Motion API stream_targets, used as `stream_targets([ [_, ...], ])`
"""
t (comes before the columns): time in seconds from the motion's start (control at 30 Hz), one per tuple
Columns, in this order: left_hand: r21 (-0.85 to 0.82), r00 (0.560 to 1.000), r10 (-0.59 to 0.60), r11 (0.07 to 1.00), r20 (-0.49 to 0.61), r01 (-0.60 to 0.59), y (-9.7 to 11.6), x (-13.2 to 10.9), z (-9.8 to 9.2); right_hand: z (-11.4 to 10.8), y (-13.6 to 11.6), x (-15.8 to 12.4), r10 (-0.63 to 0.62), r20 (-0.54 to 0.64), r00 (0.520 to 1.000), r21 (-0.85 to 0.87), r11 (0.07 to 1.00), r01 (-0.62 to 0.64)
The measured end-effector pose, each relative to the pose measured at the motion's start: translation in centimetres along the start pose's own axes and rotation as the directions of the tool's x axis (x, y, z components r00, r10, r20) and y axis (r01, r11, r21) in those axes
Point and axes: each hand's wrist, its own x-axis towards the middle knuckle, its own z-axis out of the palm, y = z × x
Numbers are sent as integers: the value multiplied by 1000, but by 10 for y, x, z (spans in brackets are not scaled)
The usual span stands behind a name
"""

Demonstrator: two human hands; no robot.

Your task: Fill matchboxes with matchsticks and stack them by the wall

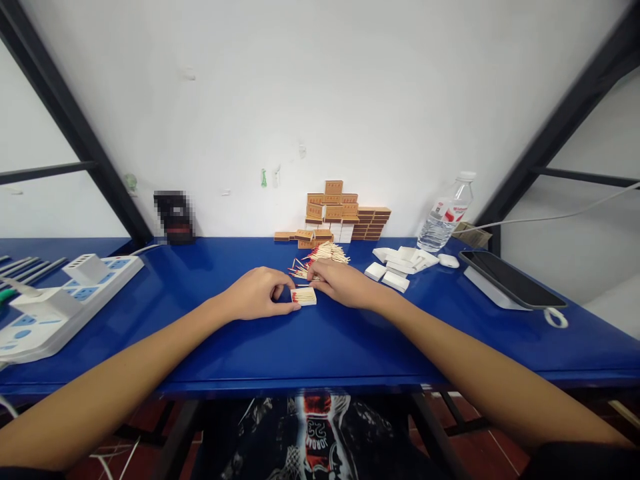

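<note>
Left hand (260, 294): my thumb and forefinger pinch white tray (305, 297) at left end.
Right hand (345, 283): my fingertips nearly together beside tray; any hold, cannot tell.
Tray: on blue table (280, 353), near match heap (331, 253).

Tabletop (240, 353) deep blue. Matches (332, 252) pale, red-headed. Small tray (307, 305) white. Stacked matchboxes (334, 213) orange-brown, some dark-sided. Wall (210, 120) white.
</note>
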Motion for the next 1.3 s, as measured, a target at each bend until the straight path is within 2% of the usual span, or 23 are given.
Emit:
stream_targets([
  [0.13, -2, 1000, -3, 1000, 7, 3, 1, 0, -1, 6, 1, 5, -7, -2, 1000, 8, 1000, 7],
  [0.3, 0, 1000, 3, 1000, 6, -3, -1, 0, 0, 7, -2, 10, 50, 35, 998, -25, 998, -49],
  [0.4, 1, 1000, 4, 1000, 7, -4, -1, 0, 1, 2, -4, 7, 81, 64, 995, -73, 994, -76],
  [0.57, -2, 1000, 8, 1000, 2, -8, -2, 0, 0, -14, 1, -2, 67, 18, 998, -46, 997, -66],
  [0.7, -24, 999, 32, 999, 22, -32, -1, -1, -2, -20, 4, -4, 63, 92, 994, -23, 998, -61],
  [0.9, -61, 998, 53, 997, 37, -50, 1, -2, -4, -17, 5, -4, 85, 159, 984, -9, 996, -84],
  [1.13, -55, 998, 46, 998, 35, -44, 0, -2, -3, -11, 1, -1, 35, 75, 997, -4, 999, -35],
  [1.3, -50, 998, 51, 998, 32, -50, 1, -1, -3, -6, -2, 1, 10, 90, 996, -1, 1000, -10],
])
